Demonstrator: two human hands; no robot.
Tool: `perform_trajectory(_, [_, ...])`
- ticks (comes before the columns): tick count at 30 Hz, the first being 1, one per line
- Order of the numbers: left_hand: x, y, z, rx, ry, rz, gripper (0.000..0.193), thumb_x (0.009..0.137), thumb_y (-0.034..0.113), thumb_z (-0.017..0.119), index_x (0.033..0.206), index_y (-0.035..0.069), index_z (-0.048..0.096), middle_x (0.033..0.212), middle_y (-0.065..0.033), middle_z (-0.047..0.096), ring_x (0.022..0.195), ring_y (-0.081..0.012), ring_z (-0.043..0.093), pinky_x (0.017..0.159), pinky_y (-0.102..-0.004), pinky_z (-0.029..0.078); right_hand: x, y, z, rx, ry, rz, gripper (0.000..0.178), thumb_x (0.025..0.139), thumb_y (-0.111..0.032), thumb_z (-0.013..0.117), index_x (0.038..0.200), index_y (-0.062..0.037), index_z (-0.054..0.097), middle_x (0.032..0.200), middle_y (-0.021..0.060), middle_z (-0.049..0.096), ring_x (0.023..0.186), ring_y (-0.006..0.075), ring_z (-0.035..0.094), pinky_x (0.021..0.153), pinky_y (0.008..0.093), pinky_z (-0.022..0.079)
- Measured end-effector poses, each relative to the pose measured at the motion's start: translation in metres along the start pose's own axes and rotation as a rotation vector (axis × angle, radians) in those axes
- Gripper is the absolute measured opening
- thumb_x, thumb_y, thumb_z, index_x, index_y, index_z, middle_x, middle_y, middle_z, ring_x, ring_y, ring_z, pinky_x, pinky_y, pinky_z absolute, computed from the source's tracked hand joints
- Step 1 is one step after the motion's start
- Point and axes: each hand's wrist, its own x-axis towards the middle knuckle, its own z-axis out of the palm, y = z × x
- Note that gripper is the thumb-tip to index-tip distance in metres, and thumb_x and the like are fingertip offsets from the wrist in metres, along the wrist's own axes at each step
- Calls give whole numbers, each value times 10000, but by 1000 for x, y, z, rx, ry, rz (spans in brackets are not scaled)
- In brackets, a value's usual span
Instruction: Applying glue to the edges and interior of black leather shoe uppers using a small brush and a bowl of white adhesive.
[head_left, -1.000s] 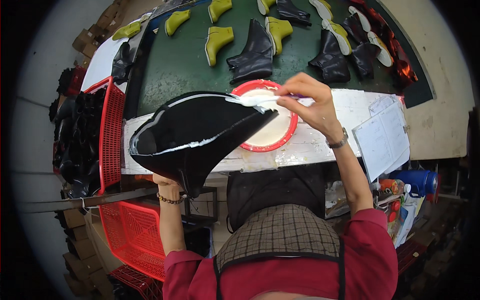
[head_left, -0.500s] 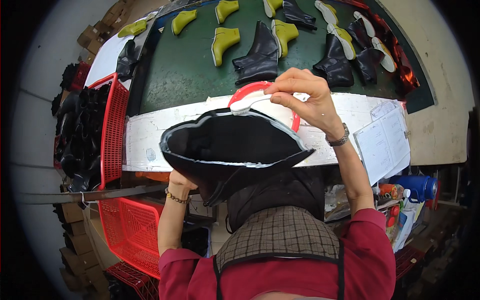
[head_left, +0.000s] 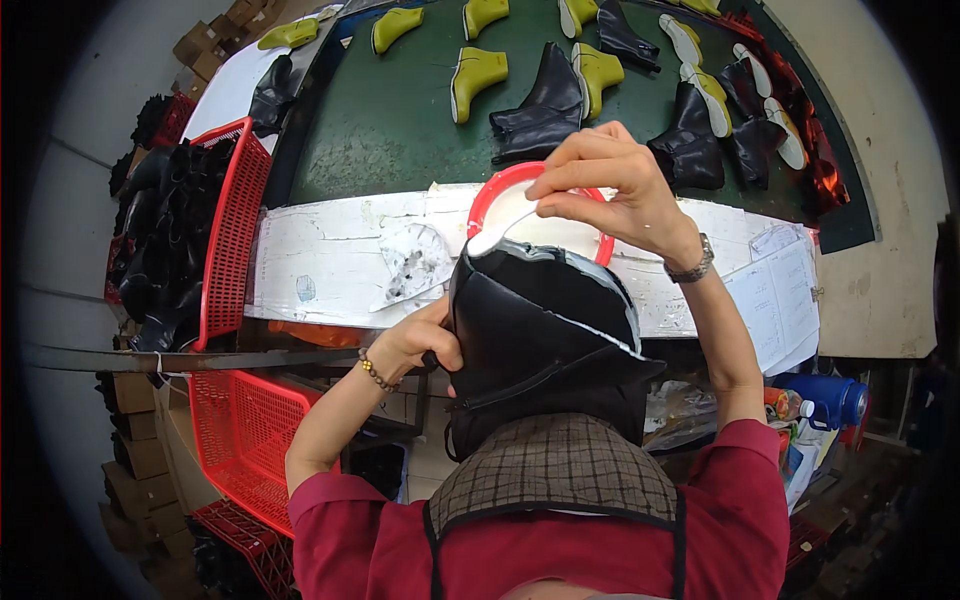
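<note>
My left hand (head_left: 418, 342) is closed on the side of a black leather boot upper (head_left: 510, 345), tilted in front of my lap. White glue-like coating runs along the rim of its wide opening. Between thumb and fingers, my right hand (head_left: 625, 190) pinches the thin handle of a white toothbrush-like brush (head_left: 487, 240). The brush head rests at the upper left corner of that rim; its bristles are hidden. Just behind stands a red-rimmed bowl (head_left: 478, 208) of white liquid, partly covered by my right hand and the upper.
On the green table (head_left: 370, 140) stand yellow shoe lasts (head_left: 477, 82) and black boot uppers (head_left: 540, 110). A red basket (head_left: 228, 235) full of black uppers is at left, above another red basket (head_left: 245, 440). Papers (head_left: 780, 300) and a blue jug (head_left: 825, 400) are at right.
The boot upper has turned and shifted right, so its outer left side faces me more. My left hand has come up into fuller view. The brush has moved to the opening's left corner.
</note>
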Motion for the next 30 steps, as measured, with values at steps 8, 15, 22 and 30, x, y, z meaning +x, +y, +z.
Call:
perform_trajectory(8, [-20, -8, -31, -320, -200, 495, 1028, 414, -95, 701, 1424, -100, 511, 1372, -240, 617, 1317, -396, 558, 1161, -491, 409, -48, 15, 2, 120, 241, 197, 190, 754, -114, 875, 930, -115, 803, 907, -5, 728, 876, 142, 656, 881, 313, 414])
perform_trajectory(15, [-26, -3, -52, -372, -143, 634, 966, 531, -52, 709, 1461, -109, 454, 1424, -284, 564, 1336, -470, 518, 1166, -568, 385, -105, 25, 22, 266, 317, 429, 136, 812, -28, 811, 945, -56, 799, 941, 53, 739, 852, 138, 663, 785, 289, 489])
perform_trajectory(22, [37, 77, -40, -343, 222, 658, 766, 848, 230, 622, 1458, -166, 381, 1364, -382, 557, 1150, -523, 654, 709, -384, 676, -178, 91, 42, 415, 526, 960, 283, 1069, -211, 582, 1157, 25, 710, 702, -61, 545, 598, 21, 462, 542, 203, 364])
perform_trajectory(30, [246, 198, -106, -605, 389, 644, 265, 924, 178, 716, 1164, 85, 651, 1166, -131, 689, 1090, -341, 657, 901, -511, 602, -188, 95, 57, 284, 623, 994, 248, 1030, -105, 599, 1204, 38, 703, 765, -34, 534, 562, 29, 424, 488, 211, 339])
